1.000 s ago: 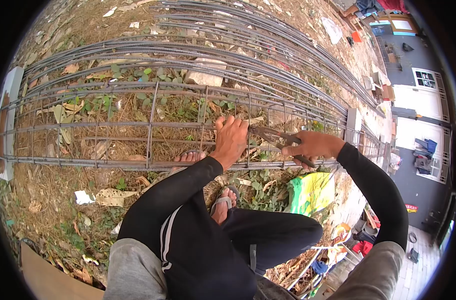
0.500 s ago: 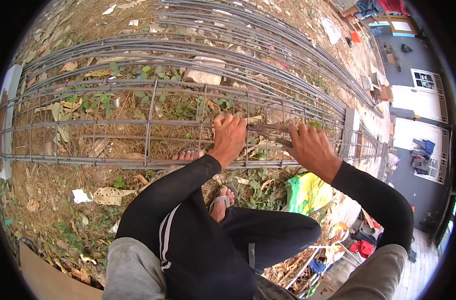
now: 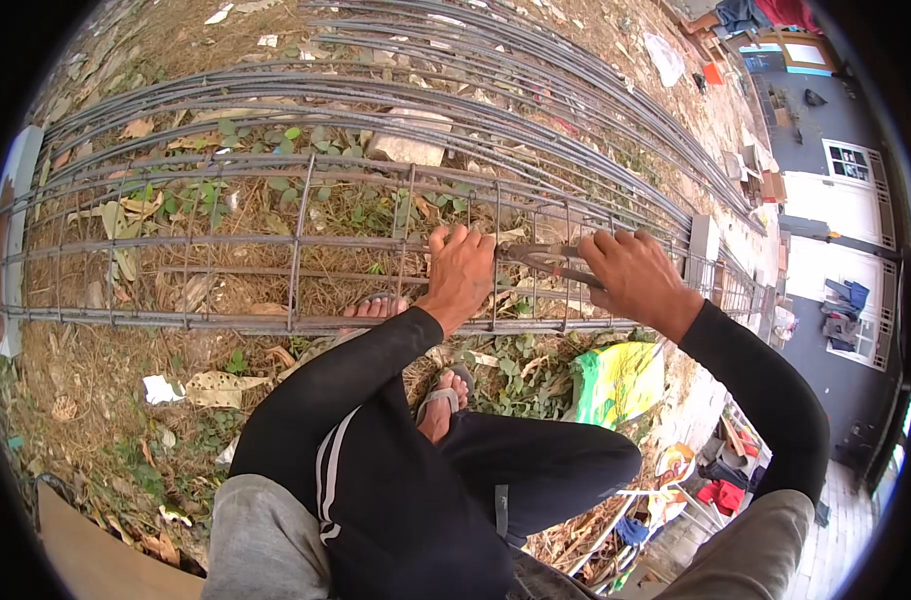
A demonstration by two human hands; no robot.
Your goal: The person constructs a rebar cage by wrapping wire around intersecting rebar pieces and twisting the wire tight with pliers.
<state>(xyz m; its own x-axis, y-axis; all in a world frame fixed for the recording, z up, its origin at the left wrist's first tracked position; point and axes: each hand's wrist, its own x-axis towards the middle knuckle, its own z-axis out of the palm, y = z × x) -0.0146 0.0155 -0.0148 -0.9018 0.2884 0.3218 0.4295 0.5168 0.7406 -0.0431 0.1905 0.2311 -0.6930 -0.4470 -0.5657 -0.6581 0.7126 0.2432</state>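
Note:
A long steel rebar cage (image 3: pixel 297 243) of lengthwise bars and cross stirrups stretches across the view in front of me. My left hand (image 3: pixel 459 272) is closed around a lengthwise bar beside a stirrup, its fingertips over the top. In my right hand (image 3: pixel 630 275) are the handles of dark metal pincers (image 3: pixel 545 262). Their jaws point left and meet the crossing of bar and stirrup, right by my left fingers. Whether wire sits in the jaws is too small to tell.
Loose rebars (image 3: pixel 375 95) lie beyond the cage. White supports stand at the left (image 3: pixel 17 240) and right (image 3: pixel 702 250). A concrete block (image 3: pixel 410 138) rests among leaves. A green-yellow sack (image 3: pixel 623 382) lies near my knee. Another person's arm (image 3: pixel 703 22) shows at the top right.
My right hand has shifted a little to the right and turned, and more of the pincers shows. Their jaws stay at the same crossing. My left hand has hardly moved.

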